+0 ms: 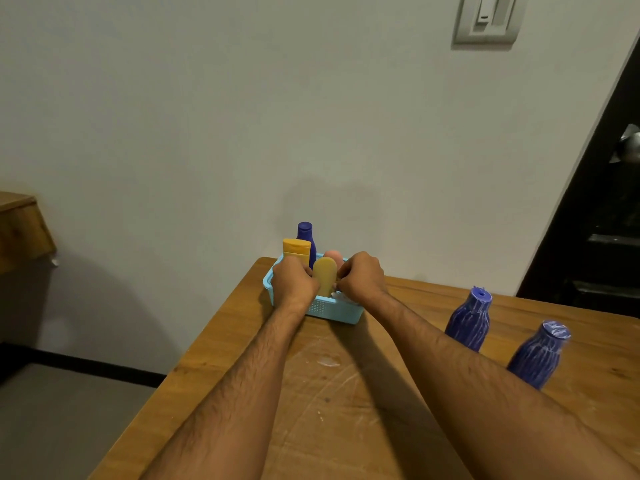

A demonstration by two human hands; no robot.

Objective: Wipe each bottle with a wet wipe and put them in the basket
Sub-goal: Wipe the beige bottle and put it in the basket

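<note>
A light blue basket (334, 311) sits at the table's far left corner. In it stand a dark blue bottle (305, 233), an orange tube (296, 247), a yellow bottle (325, 278) and a pink bottle (334, 255). My left hand (293, 283) curls round the yellow bottle's left side inside the basket. My right hand (361, 276) is curled at the bottle's right side, with a white wet wipe (341, 297) bunched under its fingers. Two blue bottles streaked with white (468, 320) (538, 355) stand on the table to the right, partly behind my right forearm.
The wooden table (329, 393) has scuffs and a small wet patch (327, 361) near its middle. Its left edge drops to a grey floor. A pale wall rises right behind the basket, and a dark door with a metal knob (628, 145) stands at the right.
</note>
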